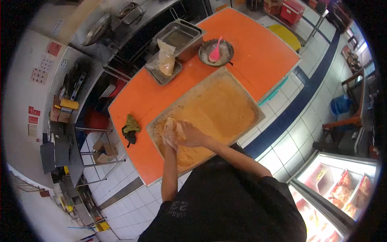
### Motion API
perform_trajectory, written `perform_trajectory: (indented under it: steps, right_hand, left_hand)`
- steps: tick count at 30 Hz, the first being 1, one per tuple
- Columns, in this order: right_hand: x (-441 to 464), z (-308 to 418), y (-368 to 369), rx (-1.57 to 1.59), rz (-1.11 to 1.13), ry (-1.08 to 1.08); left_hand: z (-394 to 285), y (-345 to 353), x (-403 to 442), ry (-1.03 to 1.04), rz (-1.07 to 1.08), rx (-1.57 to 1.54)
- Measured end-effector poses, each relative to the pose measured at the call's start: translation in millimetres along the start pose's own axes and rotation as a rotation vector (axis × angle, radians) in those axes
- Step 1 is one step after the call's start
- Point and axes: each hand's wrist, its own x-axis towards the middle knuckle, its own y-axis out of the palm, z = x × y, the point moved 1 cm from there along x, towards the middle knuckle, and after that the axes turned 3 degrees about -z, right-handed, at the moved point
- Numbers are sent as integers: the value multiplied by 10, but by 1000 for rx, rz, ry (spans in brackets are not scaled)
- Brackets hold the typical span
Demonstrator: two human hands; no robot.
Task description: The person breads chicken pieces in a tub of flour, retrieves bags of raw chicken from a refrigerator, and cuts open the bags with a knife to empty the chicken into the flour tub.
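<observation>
A large metal tray (230,71) holds a wide layer of orange-yellow breading powder (217,101). Over its near left corner, my left hand (170,136) is closed and looks covered by a thin clear plastic glove dusted with powder. My right hand (190,135) comes in from the right and presses against it, fingers curled. Some pale, crumb-coated thing seems to be between them, but the fingers and blur hide what it is. Beneath the hands the powder is heaped and lumpy; farther off it lies smooth.
The tray stands on an orange table (258,36). Behind it are a dark bowl (204,57) with a pink scoop (215,52), a deep steel pan (189,47), and a bag of powder (166,60) on a small tray (163,79). A green cloth (131,125) lies left; a lit freezer (296,177) stands right.
</observation>
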Motion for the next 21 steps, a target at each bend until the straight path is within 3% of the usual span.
perform_trajectory:
  steps: [3,6,9,10,11,12,14,16,18,20,21]
  right_hand:
    - [79,126,360,-80,331,15]
    - [85,-43,650,4,301,122]
    - [61,-618,1352,-111,224,-66]
    - [157,-479,1265,-98,179,-73]
    - [194,-351,1140,-16,105,1]
    - [262,-190,961,65,31,76]
    - [412,-322,846,70,19,194]
    - [554,-533,843,83,-17,262]
    - [492,-830,993,97,-60,294]
    - [523,-1030,929,72,-112,366]
    - [545,-1083,917,68,-141,403]
  left_hand:
    - [208,-163,-64,-36,-39,-95]
    - [316,-326,-38,-57,140,-260]
    - [391,-401,46,-48,397,-392]
    - [422,-446,109,-26,332,-339]
    - [484,-466,154,-5,251,-255]
    - [565,-432,223,-44,-132,-39]
    - [533,-375,72,244,213,502]
    - [154,-231,-180,334,450,1005]
    - [-445,-31,-633,176,581,1462]
    - [-517,-197,-895,923,517,1177]
    - [-708,-231,-1025,834,543,1229]
